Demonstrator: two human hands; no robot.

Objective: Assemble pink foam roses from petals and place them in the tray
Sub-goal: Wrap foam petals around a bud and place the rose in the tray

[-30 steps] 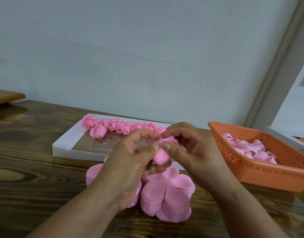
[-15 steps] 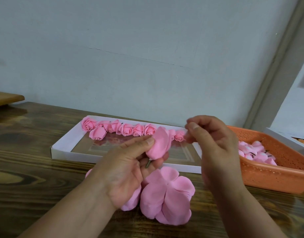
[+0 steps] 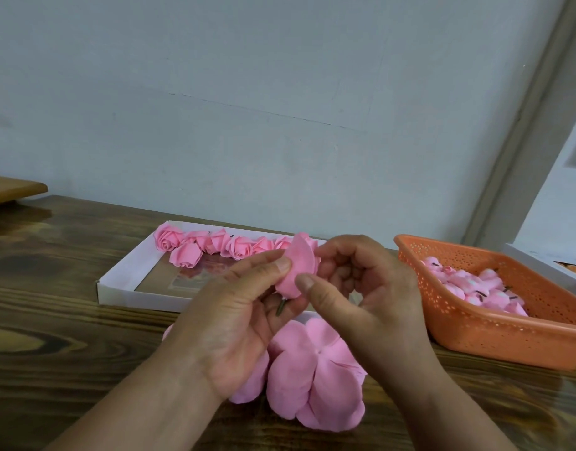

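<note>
My left hand [image 3: 234,323] pinches a half-built pink foam rose [image 3: 300,265] with a short dark stem, held above the table in front of the white tray [image 3: 124,281]. My right hand [image 3: 361,294] meets it from the right, thumb pressing the outer petal, fingers curled behind the bloom. Several finished pink roses [image 3: 215,247] lie in a row along the tray's far side. Flat pink petal pieces [image 3: 316,372] lie on the table under my hands.
An orange perforated basket [image 3: 495,333] at the right holds several pink rose buds [image 3: 472,288] with dark stems. The wooden table [image 3: 52,336] runs to a grey wall. A wooden board edge [image 3: 13,188] sits far left; a white box corner [image 3: 547,262] far right.
My right hand, which had pulled away to the right half a second ago, has come back to the rose. The rose now has a wider petal around it.
</note>
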